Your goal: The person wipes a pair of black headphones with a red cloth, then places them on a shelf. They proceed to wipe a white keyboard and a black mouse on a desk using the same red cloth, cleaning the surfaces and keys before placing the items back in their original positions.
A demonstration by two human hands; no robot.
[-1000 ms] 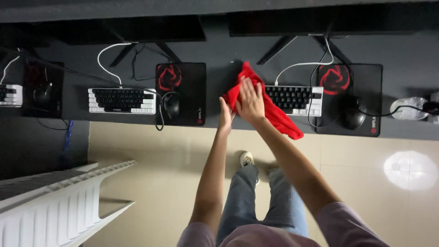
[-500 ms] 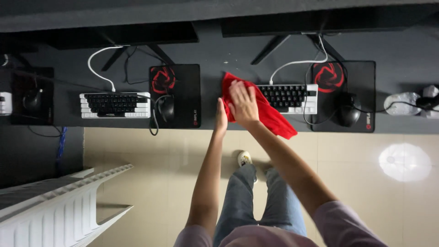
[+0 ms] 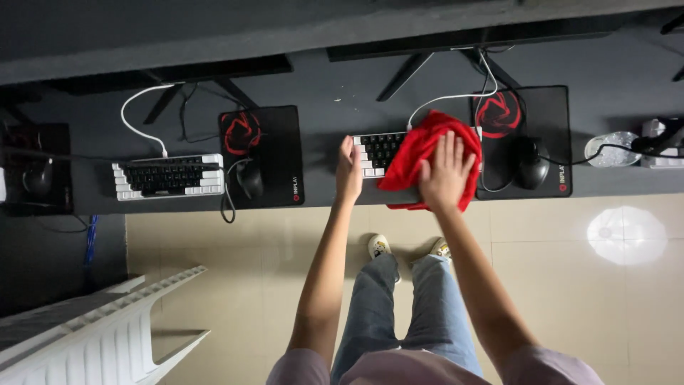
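In the head view, both arms are stretched forward and down from the body toward a dark desk [image 3: 320,85]. The right hand [image 3: 445,175] is laid flat, palm down, with its fingers [image 3: 450,148] spread fairly wide and extended, and it is pressed onto a red cloth [image 3: 420,153]; nothing is clasped by it, the cloth being only covered and held down. The cloth is bunched over the right part of a black-and-white keyboard [image 3: 377,151], between that keyboard's exposed keys and a black mouse pad [image 3: 548,142], and its lower edge hangs at the front edge of the desk. The left hand [image 3: 348,171] is set at the left end of the same keyboard, its fingers held close together and pointed away from the body; they seem to rest against the keyboard's end, though whether it is actually gripped cannot be told from this angle. A black mouse [image 3: 533,162] is seen on the pad just right of the cloth. Well apart to the left, a second keyboard [image 3: 167,176] and a second mouse [image 3: 249,178] are placed on the desk. Below the desk, jeans-clad legs and light shoes [image 3: 380,247] are seen on a tiled floor [image 3: 570,299], and a white plastic chair [image 3: 100,328] stands at lower left.
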